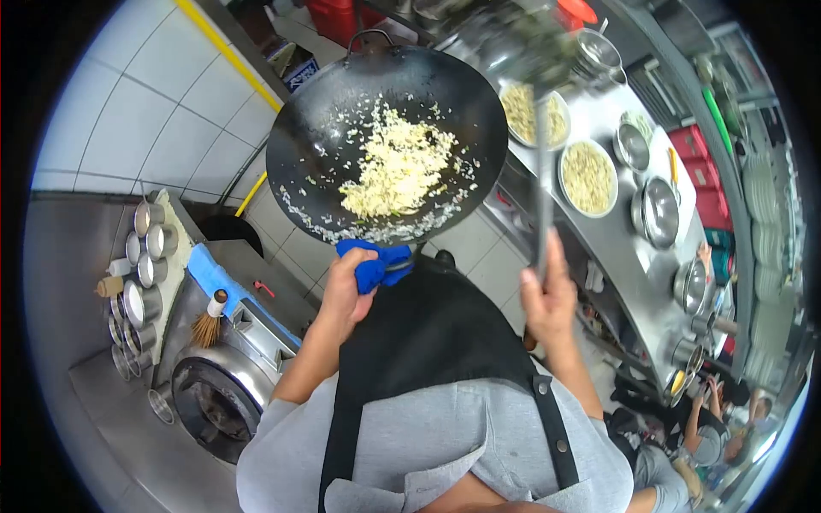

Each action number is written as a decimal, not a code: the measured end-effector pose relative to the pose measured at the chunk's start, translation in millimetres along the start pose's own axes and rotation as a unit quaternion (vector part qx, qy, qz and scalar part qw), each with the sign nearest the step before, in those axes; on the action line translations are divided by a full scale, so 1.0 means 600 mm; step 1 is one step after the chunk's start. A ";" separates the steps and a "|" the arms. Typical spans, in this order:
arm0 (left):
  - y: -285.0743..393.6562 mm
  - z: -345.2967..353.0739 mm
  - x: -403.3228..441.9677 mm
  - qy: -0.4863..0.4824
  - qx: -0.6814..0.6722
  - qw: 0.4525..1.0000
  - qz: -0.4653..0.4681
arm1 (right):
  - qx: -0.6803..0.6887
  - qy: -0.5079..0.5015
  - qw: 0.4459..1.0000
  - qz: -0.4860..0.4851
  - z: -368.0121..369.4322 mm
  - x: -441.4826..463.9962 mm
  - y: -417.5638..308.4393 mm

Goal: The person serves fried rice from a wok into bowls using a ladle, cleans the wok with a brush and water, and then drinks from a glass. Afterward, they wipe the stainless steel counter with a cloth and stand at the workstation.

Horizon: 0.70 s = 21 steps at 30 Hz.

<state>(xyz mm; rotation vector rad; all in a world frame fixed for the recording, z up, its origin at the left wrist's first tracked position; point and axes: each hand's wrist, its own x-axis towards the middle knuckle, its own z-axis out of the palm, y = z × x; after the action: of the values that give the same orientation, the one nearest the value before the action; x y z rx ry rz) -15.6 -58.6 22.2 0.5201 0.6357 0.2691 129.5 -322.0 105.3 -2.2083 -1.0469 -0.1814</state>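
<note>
Through a blue cloth point(371, 270), my left hand point(349, 286) grips the near handle of a large black wok point(295, 137). Pale yellow and white chopped food point(400, 167) lies in the wok's middle, with small bits scattered up its sides. My right hand point(550, 286) is closed round the long metal handle point(542, 188) of a utensil whose head is smeared by motion, up over the bowls at the wok's right. Two white bowls of similar food stand on the steel counter: one point(588, 178) in full view, the other point(532, 113) partly behind the handle.
Metal bowls point(657, 214) line the counter point(633, 282) at right. A burner point(218, 402), a brush point(209, 321) and several metal cups point(141, 303) are at left. Stacked plates point(764, 231) fill a shelf. Other people point(714, 440) are at the lower right.
</note>
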 end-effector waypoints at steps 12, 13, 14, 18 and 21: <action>-0.023 -0.153 0.080 0.006 -0.011 0.997 0.074 | 0.264 -0.172 0.917 0.244 0.136 0.113 -0.078; -0.022 -0.173 0.073 0.012 -0.001 0.998 0.058 | 0.282 -0.175 0.905 0.267 0.133 0.099 -0.079; -0.009 -0.190 0.083 0.015 0.008 0.999 0.050 | 0.300 -0.177 0.894 0.282 0.135 0.099 -0.081; 0.002 -0.189 0.078 0.040 -0.027 0.997 0.054 | 0.281 -0.192 0.881 0.330 0.135 0.111 -0.097; 0.004 -0.185 0.053 0.073 0.028 0.990 0.115 | 0.298 -0.204 0.872 0.331 0.126 0.128 -0.101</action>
<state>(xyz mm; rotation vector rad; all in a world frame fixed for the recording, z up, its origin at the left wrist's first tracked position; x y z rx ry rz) -60.2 -2.4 -68.0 0.6334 0.7282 0.5117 125.1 -198.5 108.7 -1.9091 -0.3891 0.8364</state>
